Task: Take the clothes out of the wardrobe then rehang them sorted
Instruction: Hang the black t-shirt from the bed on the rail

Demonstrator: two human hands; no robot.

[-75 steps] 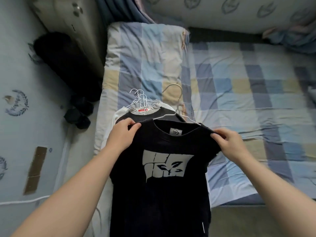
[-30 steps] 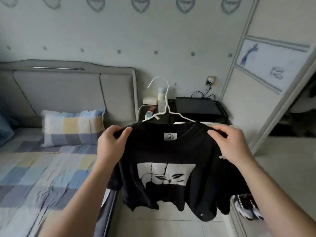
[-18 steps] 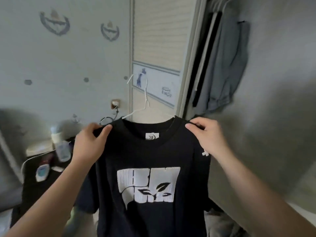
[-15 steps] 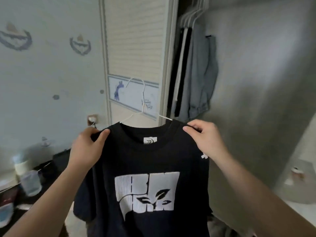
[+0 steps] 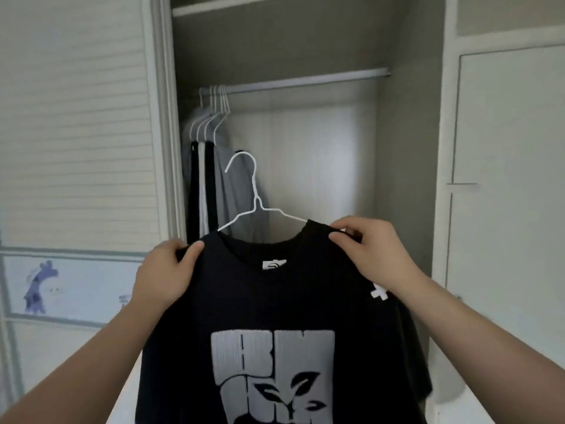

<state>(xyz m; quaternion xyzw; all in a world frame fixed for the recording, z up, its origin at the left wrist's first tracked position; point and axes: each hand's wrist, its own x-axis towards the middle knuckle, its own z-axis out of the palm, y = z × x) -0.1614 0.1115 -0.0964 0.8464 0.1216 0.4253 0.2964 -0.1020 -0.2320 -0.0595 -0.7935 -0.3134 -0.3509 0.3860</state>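
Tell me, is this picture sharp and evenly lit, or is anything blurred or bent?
Head view: soft throughout, the print on the T-shirt and the door drawing smeared; a bright patch glows on the wardrobe's back wall, its top in shade; the rail slants and the frames lean, likely wide-lens distortion.

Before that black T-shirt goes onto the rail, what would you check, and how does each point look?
1. Grip: the left hand and the right hand each pinch a shoulder of the black T-shirt: ok.
2. Hanger seated: the white hanger has its arms running into the collar and its hook upright: ok.
3. Free space: the rail is bare to the right of the hung clothes: ok.
4. Hook on the rail: it is below the rail and apart from it: not ok.
5. Right spot in the sorting: cannot tell.
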